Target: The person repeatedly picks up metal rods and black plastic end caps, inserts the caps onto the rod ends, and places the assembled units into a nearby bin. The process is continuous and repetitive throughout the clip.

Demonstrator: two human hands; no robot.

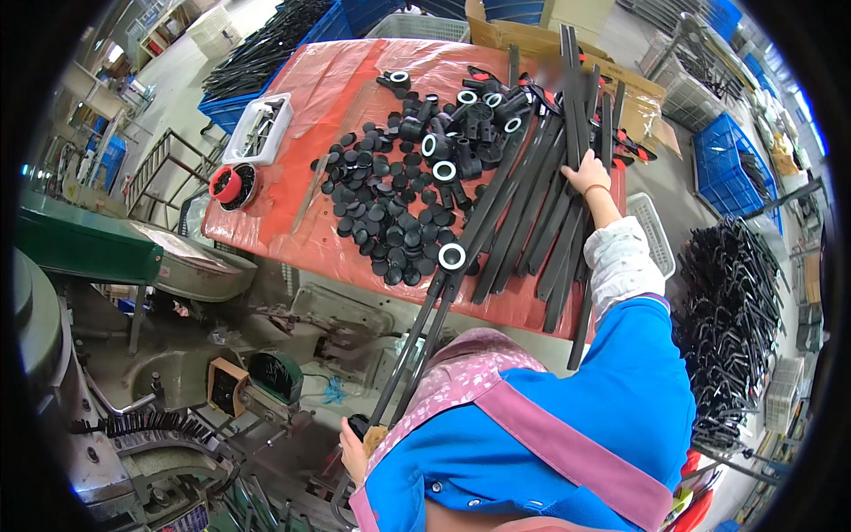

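Observation:
My right hand (589,174) is closed around a long black bar (574,93) over the right side of the red table. Beneath it, more black bars (523,222) lie side by side, pointing away from me. Low in the view, my left hand (353,454) is closed at the lower end of a pair of black tubes (409,359), partly hidden by my clothing. The tubes slope up to a black joint with a white ring (451,257) at the table's near edge. A small brown piece (376,438) shows beside the left fingers.
Round black caps (396,230) and black fittings with white rings (443,170) cover the table's middle. A white tray (259,131) and a red cup (225,184) sit on its left. Machinery (168,452) stands to my left; piled black parts (729,310) are at right.

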